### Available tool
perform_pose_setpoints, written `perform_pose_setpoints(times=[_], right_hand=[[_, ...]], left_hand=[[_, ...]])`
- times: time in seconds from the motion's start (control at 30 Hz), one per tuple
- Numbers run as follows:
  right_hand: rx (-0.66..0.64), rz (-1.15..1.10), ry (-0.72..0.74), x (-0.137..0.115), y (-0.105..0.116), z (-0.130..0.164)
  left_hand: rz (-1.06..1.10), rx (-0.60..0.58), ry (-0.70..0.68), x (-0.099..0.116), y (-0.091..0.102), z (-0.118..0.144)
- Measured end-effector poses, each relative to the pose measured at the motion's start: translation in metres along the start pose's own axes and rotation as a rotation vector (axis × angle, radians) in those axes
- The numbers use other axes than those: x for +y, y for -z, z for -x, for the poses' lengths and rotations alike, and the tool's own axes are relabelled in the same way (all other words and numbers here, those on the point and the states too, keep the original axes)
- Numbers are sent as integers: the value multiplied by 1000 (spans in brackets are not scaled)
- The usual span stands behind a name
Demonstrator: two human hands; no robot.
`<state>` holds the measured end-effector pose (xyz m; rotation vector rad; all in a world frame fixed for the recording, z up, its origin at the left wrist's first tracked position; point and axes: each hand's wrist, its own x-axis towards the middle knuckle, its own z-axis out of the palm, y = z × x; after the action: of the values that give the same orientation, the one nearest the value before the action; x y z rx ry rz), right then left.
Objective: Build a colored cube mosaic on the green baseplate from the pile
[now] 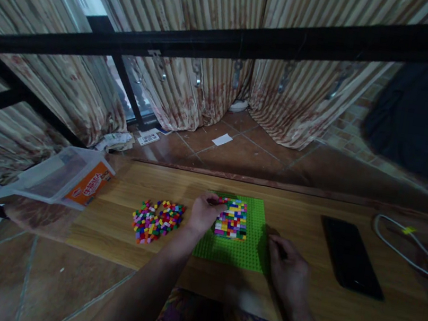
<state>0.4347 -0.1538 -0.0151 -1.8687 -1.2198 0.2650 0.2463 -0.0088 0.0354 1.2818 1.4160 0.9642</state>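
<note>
A green studded baseplate (248,254) lies on the wooden board, with a block of small multicoloured bricks (232,219) built on its upper middle. My left hand (206,214) reaches over the plate's left side. Its thumb and forefinger are pinched together at the upper left of the built bricks, and whatever is between the fingertips is hidden. Close by the plate's right edge, my right hand (289,271) rests with curled fingers; I cannot tell whether they grip the edge. Left of my left hand spreads a loose pile of colourful bricks (157,220).
A dark phone-like slab (352,256) lies on the right of the wooden board (107,228), with a white cable (382,234) beyond it. At the left end stands a clear plastic box (63,173) with an orange label. A black metal bar (215,45) crosses before striped curtains.
</note>
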Motion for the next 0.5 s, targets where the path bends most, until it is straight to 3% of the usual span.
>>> perform_pose_setpoints(times=[0.13,0.3,0.4,0.5], right_hand=[[-2,12,-18,3,2,1],[-4,63,-33,9,2,1],[-11,101,-52,10,2,2],[-9,132,-52,8,3,2]], left_hand=[[-1,24,-74,0,30,16],[-203,33,-176,-17,104,46],[-369,147,-112,-31,150,60],[-506,234,-60,-41,183,66]])
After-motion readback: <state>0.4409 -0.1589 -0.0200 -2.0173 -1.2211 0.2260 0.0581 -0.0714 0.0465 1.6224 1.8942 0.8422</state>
